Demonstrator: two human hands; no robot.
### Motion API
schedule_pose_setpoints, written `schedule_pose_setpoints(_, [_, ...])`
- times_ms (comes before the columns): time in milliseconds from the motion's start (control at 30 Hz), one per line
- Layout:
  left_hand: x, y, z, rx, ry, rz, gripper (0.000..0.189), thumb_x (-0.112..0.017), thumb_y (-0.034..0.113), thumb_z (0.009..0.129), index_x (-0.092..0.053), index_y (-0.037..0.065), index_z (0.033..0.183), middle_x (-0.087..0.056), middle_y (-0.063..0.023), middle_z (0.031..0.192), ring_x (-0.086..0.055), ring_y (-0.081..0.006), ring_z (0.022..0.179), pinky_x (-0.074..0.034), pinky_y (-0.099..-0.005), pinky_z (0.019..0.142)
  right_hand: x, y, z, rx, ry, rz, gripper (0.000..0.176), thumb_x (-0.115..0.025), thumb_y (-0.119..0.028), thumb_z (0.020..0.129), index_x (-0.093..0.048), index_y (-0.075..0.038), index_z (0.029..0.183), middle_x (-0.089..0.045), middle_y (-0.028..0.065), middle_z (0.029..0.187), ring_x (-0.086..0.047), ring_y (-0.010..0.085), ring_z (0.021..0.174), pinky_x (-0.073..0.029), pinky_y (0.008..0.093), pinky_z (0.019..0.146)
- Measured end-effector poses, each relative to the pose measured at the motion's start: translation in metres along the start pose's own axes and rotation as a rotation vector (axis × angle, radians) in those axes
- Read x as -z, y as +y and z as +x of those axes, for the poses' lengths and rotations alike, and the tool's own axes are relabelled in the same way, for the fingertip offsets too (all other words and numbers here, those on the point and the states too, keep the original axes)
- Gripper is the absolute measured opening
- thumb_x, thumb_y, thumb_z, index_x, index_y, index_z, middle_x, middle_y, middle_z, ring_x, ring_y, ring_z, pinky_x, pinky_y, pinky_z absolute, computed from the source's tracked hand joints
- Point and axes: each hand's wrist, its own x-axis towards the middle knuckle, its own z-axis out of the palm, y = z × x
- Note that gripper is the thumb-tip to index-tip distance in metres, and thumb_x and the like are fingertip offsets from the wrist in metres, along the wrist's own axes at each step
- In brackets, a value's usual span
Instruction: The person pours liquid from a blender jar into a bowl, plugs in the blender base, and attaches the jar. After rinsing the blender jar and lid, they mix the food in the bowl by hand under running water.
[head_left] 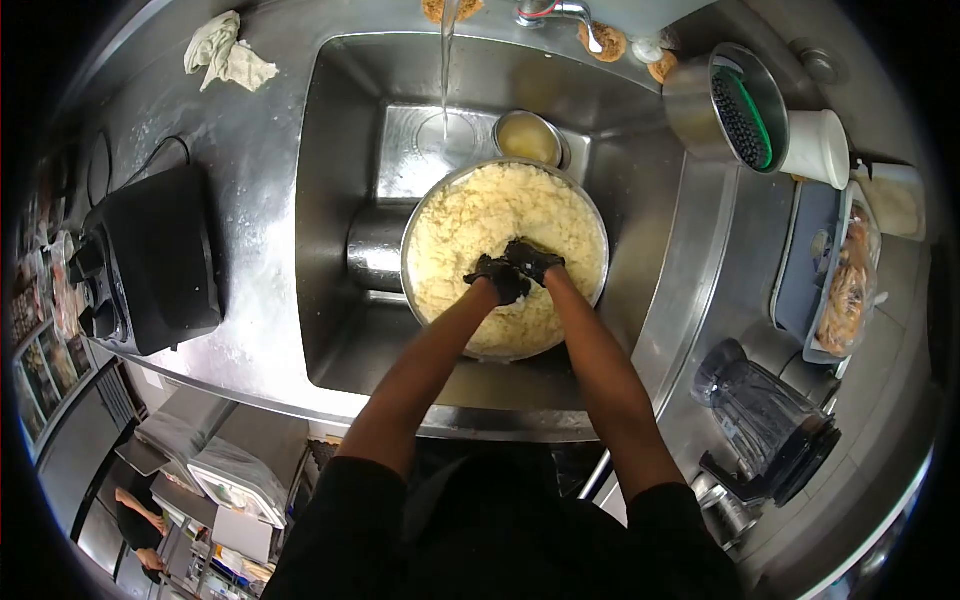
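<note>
A stainless steel worktop (255,270) runs around a deep sink (340,110), with a crumpled cloth (228,55) and a black appliance (160,262) on the left and a blender jug (770,420) lying tilted on the right. Inside the sink, a large round bowl (404,255) holds a pale, crumbly mass (465,215) that fills it nearly to the rim; a metal cylinder (372,250) lies beside it on the left and a small container (564,152) of cloudy liquid just beyond it. A stream of water (446,70) falls into the sink behind the bowl, apart from the mass. The left hand (499,279) and the right hand (534,259), both in black gloves, meet close together in the middle of the mass; their fingers are partly hidden, so whether either grip is pinching a portion or merely resting against it is impossible to make out. The mass looks soft, moist and loose, likely to give under light pressure and to break apart if pinched by the fingertips, so cupped palms seem the surer hold. The full bowl is probably heavy and its wet metal slippery; opposite sides of the rim look like the soundest places to grasp it.
</note>
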Motion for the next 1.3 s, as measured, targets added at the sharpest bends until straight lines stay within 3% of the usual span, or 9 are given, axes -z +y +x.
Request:
schedule_pose_setpoints(67, [-0.003,0.000,0.014,-0.035,0.002,0.050,0.054,-0.038,0.050,0.083,-0.048,0.020,0.128,-0.049,-0.0055,0.131,-0.044,-0.0276,0.121,-0.028,-0.0502,0.101,0.025,-0.008,0.012,-0.166,-0.392,0.680,0.035,-0.031,-0.030,0.094,-0.051,-0.011,0.116,-0.049,0.0072,0.124,-0.044,0.0196,0.113,-0.034,0.0317,0.098])
schedule_pose_setpoints(233, [0.034,0.021,-0.014,0.101,0.000,0.142,0.062,-0.046,0.054,0.079,-0.049,0.016,0.127,-0.050,-0.0083,0.130,-0.045,-0.0253,0.121,-0.035,-0.0412,0.098,-0.040,0.018,0.042,0.192,-0.323,0.369,0.031,-0.037,-0.030,0.092,-0.057,-0.011,0.104,-0.056,0.0092,0.106,-0.050,0.0207,0.102,-0.038,0.0343,0.089])
schedule_pose_setpoints(533, [0.010,0.011,-0.016,0.062,0.082,0.034,0.053,-0.048,0.048,0.080,-0.062,0.007,0.110,-0.057,-0.0150,0.119,-0.055,-0.0291,0.107,-0.042,-0.0396,0.091,0.021,-0.006,0.041,-0.080,-0.573,0.438,0.044,-0.034,-0.041,0.091,-0.044,-0.013,0.123,-0.041,0.0074,0.128,-0.043,0.0218,0.115,-0.035,0.0351,0.096])
schedule_pose_setpoints(633, [0.010,0.017,-0.045,-0.024,0.463,-0.203,0.021,-0.059,0.023,0.071,-0.068,0.007,0.079,-0.065,-0.0150,0.083,-0.061,-0.0279,0.082,-0.047,-0.0385,0.075,0.040,-0.028,0.024,-0.221,-0.567,0.465,0.051,-0.033,-0.045,0.091,-0.040,-0.013,0.129,-0.036,0.0068,0.135,-0.040,0.0221,0.120,-0.033,0.0354,0.098])
schedule_pose_setpoints(767, [0.047,0.006,-0.078,-0.201,0.490,-0.059,0.012,-0.059,0.015,0.066,-0.065,0.006,0.070,-0.063,-0.0140,0.070,-0.061,-0.0318,0.069,-0.047,-0.0412,0.062,0.090,-0.048,0.005,-0.374,-0.547,0.524,0.060,-0.032,-0.050,0.091,-0.034,-0.014,0.138,-0.030,0.0060,0.145,-0.037,0.0226,0.125,-0.032,0.0358,0.101])
schedule_pose_setpoints(1000, [0.058,-0.026,-0.036,-0.063,0.474,-0.109,0.014,-0.057,0.012,0.072,-0.065,0.002,0.076,-0.062,-0.0215,0.077,-0.061,-0.0364,0.076,-0.048,-0.0440,0.070,0.158,-0.073,-0.035,-0.190,-0.587,0.360,0.058,-0.031,-0.044,0.092,-0.031,-0.012,0.140,-0.028,0.0083,0.146,-0.029,0.0246,0.132,-0.026,0.0378,0.106])
schedule_pose_setpoints(1033, [0.059,-0.033,-0.031,-0.096,0.392,-0.093,0.015,-0.057,0.011,0.072,-0.064,0.000,0.078,-0.062,-0.0221,0.078,-0.061,-0.0362,0.077,-0.048,-0.0436,0.070,0.069,-0.080,-0.006,-0.195,-0.428,0.520,0.059,-0.028,-0.045,0.092,-0.028,-0.013,0.141,-0.023,0.0080,0.148,-0.026,0.0252,0.134,-0.025,0.0386,0.107])
schedule_pose_setpoints(1100, [0.076,-0.028,-0.029,-0.029,0.259,-0.192,0.018,-0.055,0.010,0.073,-0.063,-0.003,0.083,-0.063,-0.0226,0.081,-0.062,-0.0349,0.080,-0.049,-0.0429,0.072,0.107,-0.088,-0.020,-0.253,-0.532,0.516,0.059,-0.027,-0.046,0.092,-0.026,-0.014,0.142,-0.021,0.0074,0.148,-0.024,0.0250,0.134,-0.024,0.0386,0.107])
schedule_pose_setpoints(1300, [0.065,-0.038,-0.033,-0.236,0.516,-0.112,0.016,-0.055,0.011,0.072,-0.065,0.001,0.080,-0.064,-0.0202,0.080,-0.062,-0.0349,0.077,-0.049,-0.0440,0.071,0.095,-0.070,-0.028,-0.135,-0.571,0.364,0.060,-0.025,-0.048,0.092,-0.023,-0.016,0.143,-0.021,0.0056,0.148,-0.023,0.0239,0.135,-0.023,0.0376,0.107])
